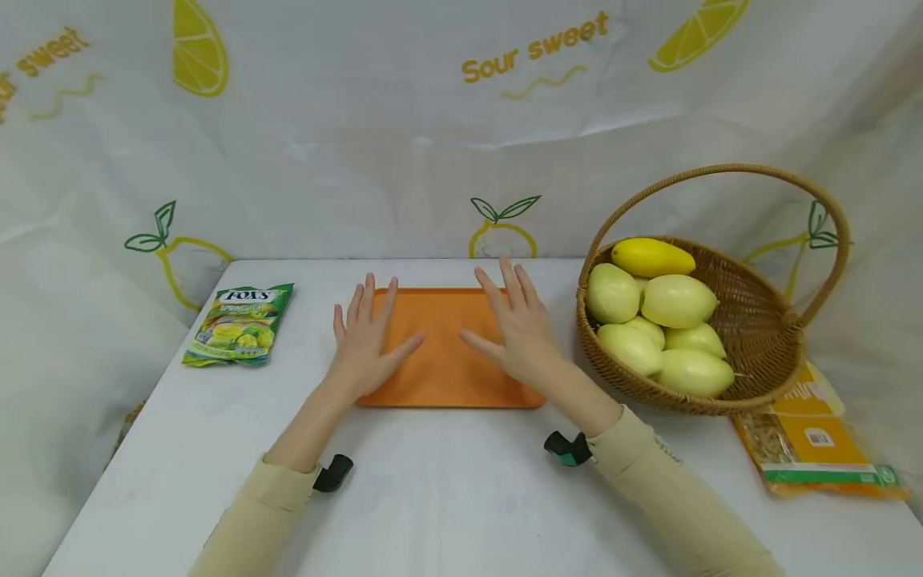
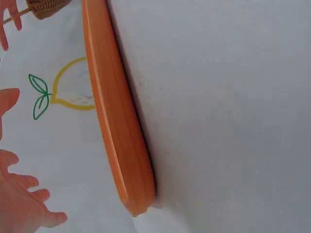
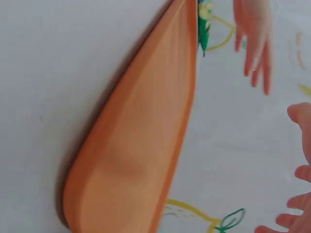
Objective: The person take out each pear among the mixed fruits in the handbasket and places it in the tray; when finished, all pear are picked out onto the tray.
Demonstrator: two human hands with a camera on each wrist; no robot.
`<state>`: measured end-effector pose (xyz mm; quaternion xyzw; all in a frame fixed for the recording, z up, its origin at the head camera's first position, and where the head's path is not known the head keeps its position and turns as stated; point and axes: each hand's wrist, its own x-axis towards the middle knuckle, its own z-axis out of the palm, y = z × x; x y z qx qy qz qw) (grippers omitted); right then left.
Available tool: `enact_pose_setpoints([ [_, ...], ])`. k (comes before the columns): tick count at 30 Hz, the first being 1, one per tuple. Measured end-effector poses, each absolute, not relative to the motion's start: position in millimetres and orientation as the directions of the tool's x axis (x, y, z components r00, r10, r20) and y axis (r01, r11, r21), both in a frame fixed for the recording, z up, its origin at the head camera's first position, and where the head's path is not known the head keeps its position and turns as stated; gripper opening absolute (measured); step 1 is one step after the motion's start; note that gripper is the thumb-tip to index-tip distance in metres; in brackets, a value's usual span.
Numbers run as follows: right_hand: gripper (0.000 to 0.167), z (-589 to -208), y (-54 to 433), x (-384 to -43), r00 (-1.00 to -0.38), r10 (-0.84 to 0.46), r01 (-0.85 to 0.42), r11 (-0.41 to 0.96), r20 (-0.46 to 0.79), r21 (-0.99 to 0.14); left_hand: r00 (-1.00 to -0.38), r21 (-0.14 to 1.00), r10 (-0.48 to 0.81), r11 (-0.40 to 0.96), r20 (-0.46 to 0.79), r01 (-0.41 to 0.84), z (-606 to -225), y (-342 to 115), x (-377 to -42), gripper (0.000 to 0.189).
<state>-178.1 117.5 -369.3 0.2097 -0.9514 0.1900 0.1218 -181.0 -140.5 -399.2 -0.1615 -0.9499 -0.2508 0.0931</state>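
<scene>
An orange tray lies on the white table in the head view, with both hands above it. My left hand is spread over the tray's left end, fingers straight and apart, holding nothing. Over the right end is my right hand, its fingers likewise spread, also holding nothing. In the left wrist view the tray's side runs down the middle, apart from the fingers of the left hand. The right wrist view shows the tray away from the fingers of the right hand.
A wicker basket with a tall handle stands at the right, holding several pale green fruits and a yellow fruit. An orange packet lies partly under it. At the left is a green candy bag. A lemon-print cloth hangs behind.
</scene>
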Motion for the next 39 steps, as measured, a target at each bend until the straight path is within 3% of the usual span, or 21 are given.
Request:
enact_pose_setpoints([
  [5, 0.070, -345, 136, -154, -0.813, -0.406, -0.559, 0.744, 0.417, -0.367, -0.913, 0.629, 0.304, 0.663, 0.271, 0.407, -400, -151, -168, 0.081],
  [9, 0.058, -329, 157, -141, -0.785, -0.412, -0.591, 0.720, 0.463, -0.362, -0.912, 0.696, 0.326, 0.595, 0.249, 0.402, -404, -159, -162, 0.076],
  [17, 0.047, -308, 208, -134, -0.817, -0.395, -0.557, 0.730, 0.420, -0.396, -0.927, 0.735, 0.367, 0.606, 0.082, 0.305, -412, -178, -157, 0.100],
  [28, 0.052, -296, 256, -130, -0.932, -0.342, -0.357, 0.800, 0.121, -0.483, -0.905, 0.722, 0.422, 0.642, -0.052, 0.257, -427, -193, -161, 0.120],
  [39, 0.062, -295, 280, -138, -0.894, -0.432, -0.352, 0.844, -0.122, -0.404, -0.888, 0.716, 0.445, 0.656, -0.114, 0.237, -435, -201, -161, 0.123],
])
